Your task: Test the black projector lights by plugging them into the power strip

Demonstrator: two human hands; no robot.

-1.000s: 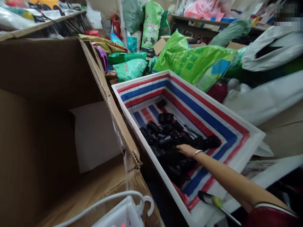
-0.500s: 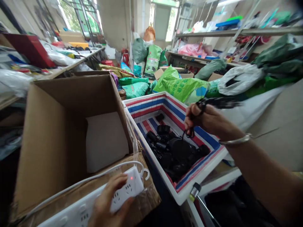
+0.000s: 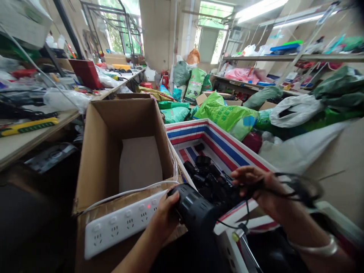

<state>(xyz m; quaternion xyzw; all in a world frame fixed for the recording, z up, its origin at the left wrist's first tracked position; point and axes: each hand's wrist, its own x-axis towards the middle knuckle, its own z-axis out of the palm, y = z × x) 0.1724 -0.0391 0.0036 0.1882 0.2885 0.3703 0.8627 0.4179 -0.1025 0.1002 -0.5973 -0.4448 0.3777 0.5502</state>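
**While our left hand (image 3: 163, 218) clenches a black vented power adapter (image 3: 193, 210), its cord runs right**

Since the adapter sits in our left fingers, its long axis slants down and right toward us, and the left hand is the one on it. Our right hand (image 3: 253, 185) grasps a coil of black cord (image 3: 301, 187) in curled fingers. Just beside the left hand, a white power strip (image 3: 122, 223) lies across a cardboard box (image 3: 105, 151). More black adapters (image 3: 206, 176) lie piled in a striped crate (image 3: 216, 138). We can read no brand on the adapter.

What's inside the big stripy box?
Black power adapters with cords lie heaped on the striped lining. The right hand and a black adapter cover the near side, so the bottom can't be seen.
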